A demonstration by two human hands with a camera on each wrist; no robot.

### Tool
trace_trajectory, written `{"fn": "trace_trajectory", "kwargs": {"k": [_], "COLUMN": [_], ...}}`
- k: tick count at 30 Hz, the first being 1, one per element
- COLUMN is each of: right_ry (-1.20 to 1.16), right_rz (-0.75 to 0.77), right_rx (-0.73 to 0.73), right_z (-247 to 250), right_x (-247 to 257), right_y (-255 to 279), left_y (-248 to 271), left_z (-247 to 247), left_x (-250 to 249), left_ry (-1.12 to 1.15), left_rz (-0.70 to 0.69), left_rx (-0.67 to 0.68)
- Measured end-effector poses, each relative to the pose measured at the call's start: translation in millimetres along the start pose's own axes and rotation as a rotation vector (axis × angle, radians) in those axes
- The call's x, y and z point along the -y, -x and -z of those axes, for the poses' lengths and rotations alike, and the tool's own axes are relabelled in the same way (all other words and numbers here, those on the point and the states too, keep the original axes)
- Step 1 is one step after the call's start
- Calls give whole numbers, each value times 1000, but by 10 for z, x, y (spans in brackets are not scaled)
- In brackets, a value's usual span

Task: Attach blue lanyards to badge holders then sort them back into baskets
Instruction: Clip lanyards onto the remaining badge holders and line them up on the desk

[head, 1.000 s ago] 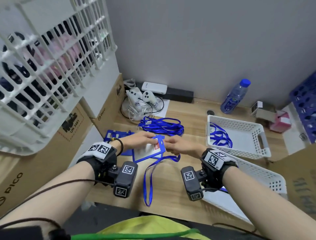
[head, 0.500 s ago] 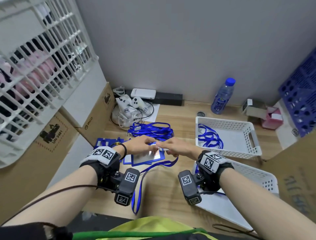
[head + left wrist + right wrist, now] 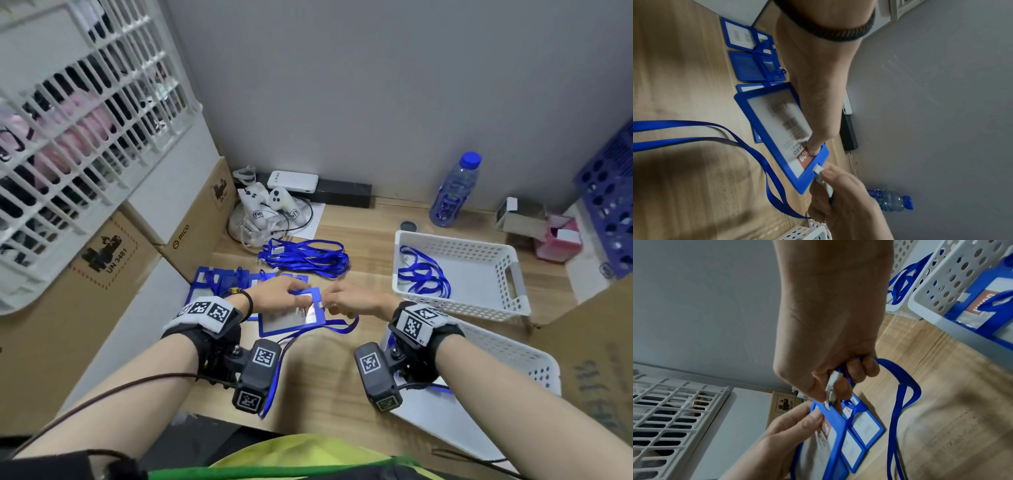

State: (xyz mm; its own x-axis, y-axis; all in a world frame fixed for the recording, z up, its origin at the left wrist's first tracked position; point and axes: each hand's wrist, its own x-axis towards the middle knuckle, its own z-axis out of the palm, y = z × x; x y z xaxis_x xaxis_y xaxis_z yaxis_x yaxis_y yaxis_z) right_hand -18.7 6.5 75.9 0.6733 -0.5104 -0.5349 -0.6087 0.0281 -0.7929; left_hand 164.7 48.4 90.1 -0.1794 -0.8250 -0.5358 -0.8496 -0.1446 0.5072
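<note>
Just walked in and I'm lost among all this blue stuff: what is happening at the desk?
A person is clipping a lanyard to a badge holder. The left hand pinches the blue badge holder above the desk, while the right hand pinches the lanyard's clip at the slot in the holder's top edge. More lanyards and badge holders lie behind; two white baskets wait on the right.

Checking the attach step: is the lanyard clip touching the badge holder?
Touching. The left wrist view shows the clip seated in the slot of the badge holder, pinched by the right hand.
</note>
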Motion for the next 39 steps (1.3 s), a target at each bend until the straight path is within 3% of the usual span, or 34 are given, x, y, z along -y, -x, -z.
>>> {"fn": "trace_trajectory", "kwargs": {"k": [11, 16, 20, 28, 33, 37, 39], "right_ry": [80, 112, -14, -313, -353, -291, -241], "right_rz": [69, 160, 196, 28, -17, 12, 28], "right_rx": [198, 112, 10, -206, -292, -250, -214], "right_z": [255, 411, 527, 627, 564, 407, 323], "right_x": [-133, -205, -345, -567, -542, -242, -55], "right_y": [51, 194, 317, 355, 239, 91, 25], "left_y": [-113, -198, -209, -248, -202, -209, -256], "left_z": [-33, -37, -3, 97, 232, 352, 369], "left_x": [-74, -153, -202, -329, -366, -513, -546], "left_ry": [-15, 35, 208, 460, 701, 814, 775], "left_rz": [-22, -32, -28, -90, -125, -150, -99], "left_rx": [69, 56, 78, 140, 42, -108, -211]}}
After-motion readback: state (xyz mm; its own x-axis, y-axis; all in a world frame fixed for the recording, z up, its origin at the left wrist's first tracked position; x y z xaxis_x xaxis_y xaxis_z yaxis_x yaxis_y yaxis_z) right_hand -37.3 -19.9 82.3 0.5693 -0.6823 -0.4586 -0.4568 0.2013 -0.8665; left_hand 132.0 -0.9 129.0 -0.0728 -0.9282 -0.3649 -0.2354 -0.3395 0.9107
